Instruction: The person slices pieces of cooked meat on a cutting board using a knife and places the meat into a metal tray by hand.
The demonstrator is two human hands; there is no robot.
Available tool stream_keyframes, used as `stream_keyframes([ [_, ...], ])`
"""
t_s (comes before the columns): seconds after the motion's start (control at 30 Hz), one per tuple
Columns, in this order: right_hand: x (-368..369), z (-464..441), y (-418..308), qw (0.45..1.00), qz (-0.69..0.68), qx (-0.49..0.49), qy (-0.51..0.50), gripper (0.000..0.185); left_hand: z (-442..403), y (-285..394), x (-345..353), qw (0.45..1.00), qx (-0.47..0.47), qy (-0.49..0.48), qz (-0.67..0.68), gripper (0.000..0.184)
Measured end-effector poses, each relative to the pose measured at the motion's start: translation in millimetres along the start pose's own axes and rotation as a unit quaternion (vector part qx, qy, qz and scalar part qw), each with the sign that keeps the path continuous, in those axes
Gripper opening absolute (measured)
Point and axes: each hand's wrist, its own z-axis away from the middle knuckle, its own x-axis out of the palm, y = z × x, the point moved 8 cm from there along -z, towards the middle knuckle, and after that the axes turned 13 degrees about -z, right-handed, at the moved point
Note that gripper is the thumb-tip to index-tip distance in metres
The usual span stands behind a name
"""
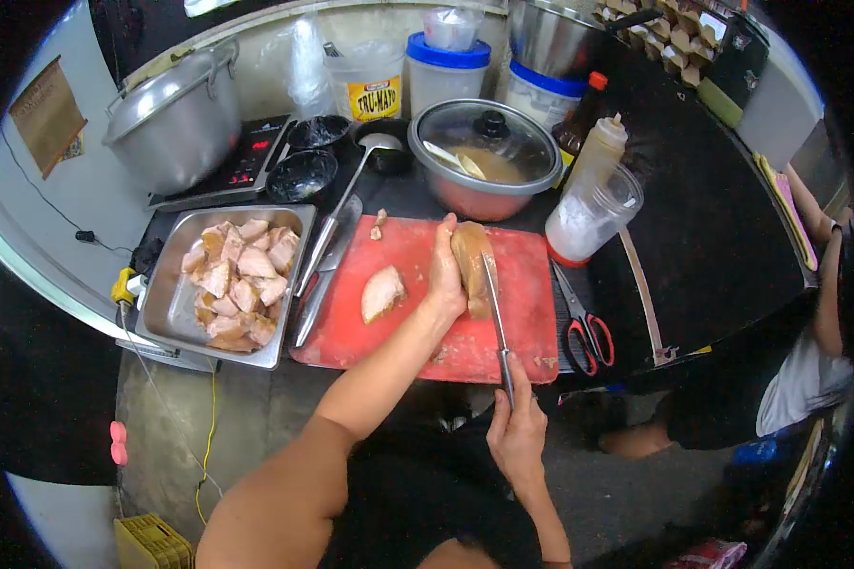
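Observation:
My left hand [446,275] grips a brownish piece of cooked meat [471,256] from its left side, over the red cutting board [527,251]. A kitchen knife [499,327] is in my right hand [519,431], fingers closed round its handle, with the blade lying along the meat's right side; I cannot tell how deep the edge is in it. A pale cut slice [382,294] lies apart on the board's left half. Small scraps [379,226] lie near its top edge. Left of the board, a metal pan [299,232] holds several meat chunks [240,273].
Between pan and board lie a ladle [321,242] and another blade [318,302]. Red-handled scissors [588,337] lie right of the board. Behind stand a lidded bowl [484,194], a plastic jar [588,223], a squeeze bottle [598,152] and a pot [185,123]. Another person's arm [826,284] shows at right.

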Motion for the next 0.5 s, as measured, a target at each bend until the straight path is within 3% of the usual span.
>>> stream_keyframes([
  [0.5, 7.6, -11.2, -1.3, 0.998, -0.036, 0.046, -0.031, 0.051, -3.0, -3.8, -1.1, 0.999, 0.017, -0.014, -0.035, 0.042],
])
